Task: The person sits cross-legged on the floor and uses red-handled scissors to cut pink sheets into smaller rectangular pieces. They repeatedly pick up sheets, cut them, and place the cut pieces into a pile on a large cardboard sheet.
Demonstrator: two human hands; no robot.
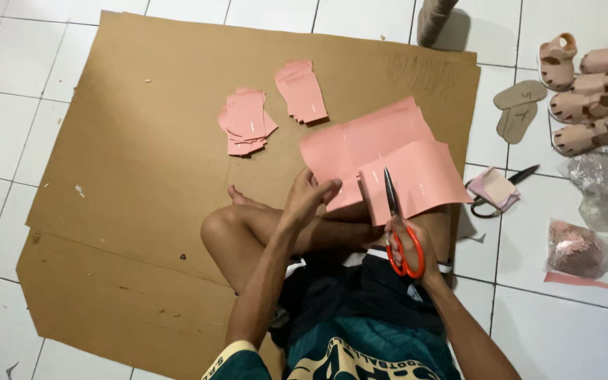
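A large sheet of brown corrugated cardboard (128, 176) covers the white tiled floor (8, 84) and serves as a work mat, and on it, toward the far side, lie two loose stacks of small pink cut paper pieces (245, 123), the second stack (302, 90) just to the right of the first and apart from it. Nearer the person's crossed legs, the left hand (307, 199) pinches the near edge of a wide pink paper sheet (367, 148), thumb and fingers closed on it, so the sheet is raised off the cardboard above the knees. The sheet looks thin, light and floppy; it would likely sag or crease if taken by a corner, so a hold close beside the cut line seems the steadiest. The right hand (409, 243) has its fingers through the loops of orange-handled scissors (397, 225), closed firmly round the handles, with the dark blades running up into the sheet's near edge. Right of the cardboard, a second pair of dark scissors (511, 179) lies on the tiles with a small folded pink and pale pad (494, 188) on top of it. Beyond are two flat tan sole-shaped cutouts (520, 105), a row of small tan sandals (585, 84), and clear plastic bags (603, 186), one holding pinkish small parts (575, 248); their contents are too blurred to tell.
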